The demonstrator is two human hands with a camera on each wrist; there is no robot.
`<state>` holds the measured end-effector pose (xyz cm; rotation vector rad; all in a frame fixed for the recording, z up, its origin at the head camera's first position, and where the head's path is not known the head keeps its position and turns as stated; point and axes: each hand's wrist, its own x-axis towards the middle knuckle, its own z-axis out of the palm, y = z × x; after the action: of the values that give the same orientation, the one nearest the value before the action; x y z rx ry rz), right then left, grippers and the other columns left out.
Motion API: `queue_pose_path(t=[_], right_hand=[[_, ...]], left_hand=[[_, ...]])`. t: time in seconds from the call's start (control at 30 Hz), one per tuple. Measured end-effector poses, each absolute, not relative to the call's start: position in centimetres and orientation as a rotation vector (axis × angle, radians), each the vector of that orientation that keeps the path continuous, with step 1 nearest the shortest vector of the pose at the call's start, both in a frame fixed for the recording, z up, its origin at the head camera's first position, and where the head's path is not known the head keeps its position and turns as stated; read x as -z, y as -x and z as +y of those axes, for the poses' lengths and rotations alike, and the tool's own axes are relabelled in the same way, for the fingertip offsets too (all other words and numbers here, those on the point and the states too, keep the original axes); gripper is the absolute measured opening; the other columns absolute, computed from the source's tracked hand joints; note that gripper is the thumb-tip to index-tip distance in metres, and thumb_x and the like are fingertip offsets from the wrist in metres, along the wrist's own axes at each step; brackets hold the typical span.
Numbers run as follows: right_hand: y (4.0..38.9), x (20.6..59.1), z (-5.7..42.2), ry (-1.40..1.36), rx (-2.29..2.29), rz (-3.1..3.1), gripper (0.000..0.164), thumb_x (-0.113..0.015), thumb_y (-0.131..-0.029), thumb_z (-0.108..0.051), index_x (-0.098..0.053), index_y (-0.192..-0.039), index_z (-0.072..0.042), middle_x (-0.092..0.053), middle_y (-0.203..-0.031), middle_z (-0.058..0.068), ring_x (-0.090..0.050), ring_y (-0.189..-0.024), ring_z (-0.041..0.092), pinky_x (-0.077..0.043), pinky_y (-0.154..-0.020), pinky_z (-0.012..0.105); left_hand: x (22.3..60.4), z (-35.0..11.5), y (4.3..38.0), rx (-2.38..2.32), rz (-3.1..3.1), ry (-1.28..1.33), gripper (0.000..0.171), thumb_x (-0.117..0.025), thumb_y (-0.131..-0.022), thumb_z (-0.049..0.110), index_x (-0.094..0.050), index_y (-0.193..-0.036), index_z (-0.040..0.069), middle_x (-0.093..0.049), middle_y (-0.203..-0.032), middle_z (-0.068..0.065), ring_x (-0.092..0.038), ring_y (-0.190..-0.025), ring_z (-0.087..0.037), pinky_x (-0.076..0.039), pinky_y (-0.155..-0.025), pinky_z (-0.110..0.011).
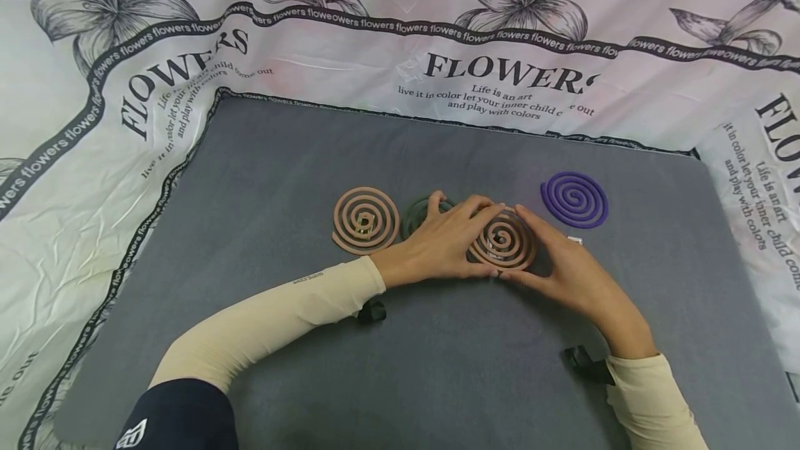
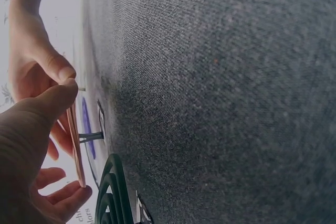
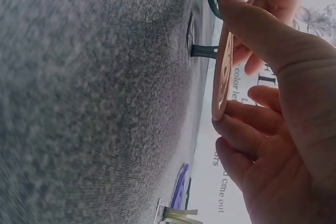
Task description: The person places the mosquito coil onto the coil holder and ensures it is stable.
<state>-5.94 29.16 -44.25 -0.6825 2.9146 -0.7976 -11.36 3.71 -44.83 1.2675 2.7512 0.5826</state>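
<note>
A brown mosquito coil (image 1: 503, 240) lies flat between my two hands, raised above the table. My left hand (image 1: 440, 242) pinches its left rim with thumb and fingers, and my right hand (image 1: 571, 266) pinches the right rim. Right beneath the coil a small metal coil stand (image 3: 203, 51) rises from the table; its prong is near or touching the coil, I cannot tell which. A dark green coil (image 1: 412, 217), partly hidden in the head view by my left hand, sits just left. Farther left rests another brown coil (image 1: 342, 228) on a brassy stand (image 1: 364, 226).
A purple coil (image 1: 573, 200) lies at the right, beyond my right hand. Near it is another small stand (image 1: 575, 239), brassy in the right wrist view. The grey table (image 1: 300, 151) is bordered by a flower-printed sheet (image 1: 350, 54) at the back and sides.
</note>
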Motion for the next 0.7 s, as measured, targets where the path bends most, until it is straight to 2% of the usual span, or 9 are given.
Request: queue_pose_path(t=[0.33,0.7], right_hand=[[5.92,44.27,29.47,0.712,0.795,2.907,0.112,-0.095,-0.082,-0.026,-0.026,-0.17,-0.02,-0.044,-0.165,0.016,-0.053,-0.141,0.041,-0.043,-0.11,0.061],[6.04,44.48,29.92,0.739,0.803,2.913,0.115,-0.097,-0.078,-0.025,-0.027,-0.17,-0.021,-0.046,-0.163,0.016,-0.053,-0.141,0.038,-0.043,-0.11,0.06]], left_hand=[[44.95,3.99,11.29,-0.564,2.765,-1.264,0.103,-0.073,-0.089,0.07,-0.032,-0.167,0.018,-0.042,-0.16,-0.003,-0.05,-0.14,-0.013,-0.02,-0.113,-0.065],[45.18,4.24,11.18,-0.552,2.755,-1.25,0.104,-0.072,-0.088,0.072,-0.032,-0.167,0.018,-0.043,-0.159,-0.003,-0.05,-0.139,-0.013,-0.02,-0.112,-0.064]])
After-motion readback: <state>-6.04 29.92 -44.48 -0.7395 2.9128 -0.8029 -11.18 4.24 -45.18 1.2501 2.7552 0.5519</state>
